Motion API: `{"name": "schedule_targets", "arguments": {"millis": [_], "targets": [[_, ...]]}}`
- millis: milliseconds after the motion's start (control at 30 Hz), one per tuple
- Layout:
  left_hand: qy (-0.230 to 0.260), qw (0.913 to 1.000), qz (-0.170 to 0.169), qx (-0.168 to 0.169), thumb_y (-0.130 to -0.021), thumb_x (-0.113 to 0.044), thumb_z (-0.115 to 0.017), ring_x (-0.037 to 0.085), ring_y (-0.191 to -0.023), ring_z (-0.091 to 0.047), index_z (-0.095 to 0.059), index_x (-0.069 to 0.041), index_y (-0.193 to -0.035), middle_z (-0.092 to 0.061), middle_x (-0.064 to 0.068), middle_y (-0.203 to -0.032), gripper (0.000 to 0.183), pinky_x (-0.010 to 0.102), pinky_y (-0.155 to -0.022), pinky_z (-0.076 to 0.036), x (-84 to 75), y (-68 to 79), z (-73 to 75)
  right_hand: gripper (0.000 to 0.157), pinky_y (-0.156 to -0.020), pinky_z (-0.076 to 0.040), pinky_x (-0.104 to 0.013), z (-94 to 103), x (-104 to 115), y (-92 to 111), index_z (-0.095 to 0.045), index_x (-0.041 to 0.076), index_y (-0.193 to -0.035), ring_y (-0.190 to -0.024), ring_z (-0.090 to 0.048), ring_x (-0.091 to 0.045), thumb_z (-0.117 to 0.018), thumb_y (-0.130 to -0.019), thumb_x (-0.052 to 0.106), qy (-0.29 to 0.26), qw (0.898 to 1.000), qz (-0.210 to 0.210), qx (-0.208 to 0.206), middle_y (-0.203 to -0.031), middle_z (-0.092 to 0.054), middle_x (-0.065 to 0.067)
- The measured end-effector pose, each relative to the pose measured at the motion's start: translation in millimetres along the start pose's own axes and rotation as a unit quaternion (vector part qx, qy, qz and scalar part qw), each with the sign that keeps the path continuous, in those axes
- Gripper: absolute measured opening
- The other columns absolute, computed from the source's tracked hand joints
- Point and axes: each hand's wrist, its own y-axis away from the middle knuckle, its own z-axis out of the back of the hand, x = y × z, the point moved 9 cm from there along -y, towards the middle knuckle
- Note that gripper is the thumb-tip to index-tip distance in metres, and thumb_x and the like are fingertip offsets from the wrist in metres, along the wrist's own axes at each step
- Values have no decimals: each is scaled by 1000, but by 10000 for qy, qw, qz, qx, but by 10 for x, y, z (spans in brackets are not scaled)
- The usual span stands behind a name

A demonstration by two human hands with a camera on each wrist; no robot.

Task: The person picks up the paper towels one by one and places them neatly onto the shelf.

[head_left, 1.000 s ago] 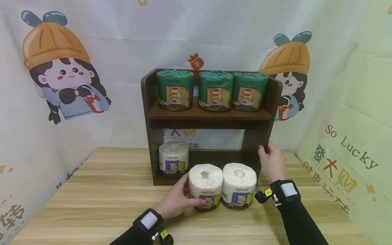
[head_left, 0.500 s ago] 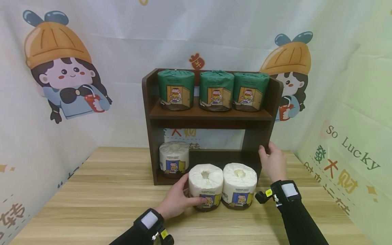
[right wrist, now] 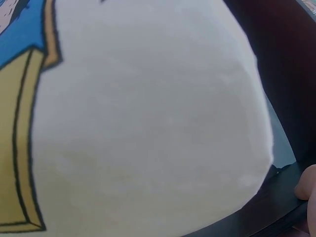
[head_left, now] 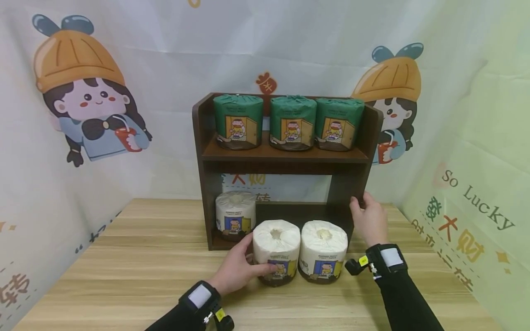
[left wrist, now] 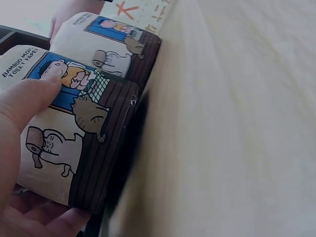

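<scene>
My left hand grips a white-wrapped toilet paper roll, thumb across its printed front and fingers round its left side. In the left wrist view this toilet paper roll shows a cartoon cat and a dark lower band. Close on its right stands a second white toilet paper roll, in front of the dark brown two-tier shelf. My right hand holds the shelf's right side panel, thumb at the front edge. In the right wrist view a white roll fills most of the picture.
Several green-wrapped rolls stand along the upper tier. One white roll sits at the left of the lower tier. The shelf stands on a wood-grain table, with a printed cloth backdrop behind and at the sides.
The roll in my left hand has shifted slightly left, with a little more gap at its neighbour's top. My right hand stays on the shelf panel.
</scene>
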Motion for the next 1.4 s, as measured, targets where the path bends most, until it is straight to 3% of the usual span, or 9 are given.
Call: {"name": "schedule_targets", "arguments": {"millis": [233, 400, 767, 1033, 1267, 1400], "targets": [[-70, 9998, -30, -205, -69, -46, -89, 16, -115, -52, -38, -30, -148, -51, -7, -135, 96, 48, -96, -47, -32, -76, 111, 29, -76, -56, -53, 9, 2, 6, -61, 3, -119, -93, -62, -35, -51, -105, 26, 2, 10000, -63, 11, -112, -66, -21], [-69, 9996, 119, -267, -68, -49, -89, 13, -116, -51, -38, -29, -147, -51, -7, -134, 96, 45, -98, -46, -50, -156, 139, 29, -75, -57, -53, 5, 7, 13, -61, 3, -117, -91, -62, -35, -51, -105, 27, 25, 10000, -58, -17, -111, -66, -22], [-352, 9977, 311, -494, -72, -47, -88, 17, -118, -50, -36, -17, -149, -53, 3, -135, 97, 46, -99, -45, 78, -376, 100, 30, -75, -57, -53, -16, -29, 14, -61, 3, -118, -91, -62, -35, -50, -105, 29, 49, 10000, -26, -25, -111, -66, -21], [-155, 9923, 620, -1056, -66, -49, -91, 25, -120, -48, -34, -7, -142, -51, 13, -135, 104, 49, -101, -44, 153, -397, 68, 30, -75, -57, -53, 2, -15, 17, -61, 3, -117, -92, -62, -35, -50, -105, 28, -45, 10000, -40, -15, -111, -66, -22], [-1071, 9741, 598, -1901, -61, -60, -88, 19, -93, -52, -51, -6, -129, -52, 9, -108, 95, 37, -78, -51, 84, -335, 159, 29, -73, -57, -53, 32, 21, 28, -61, 3, -117, -90, -63, -35, -50, -105, 27, 44, 10000, 13, -47, -109, -67, -22], [-975, 9729, 777, -1947, -65, -56, -88, 17, -79, -50, -53, -5, -110, -52, 6, -93, 77, 32, -66, -47, 84, -298, 176, 29, -74, -57, -53, 20, 42, 23, -61, 3, -117, -90, -63, -35, -51, -105, 27, 48, 10000, 2, -27, -109, -67, -22]]}}
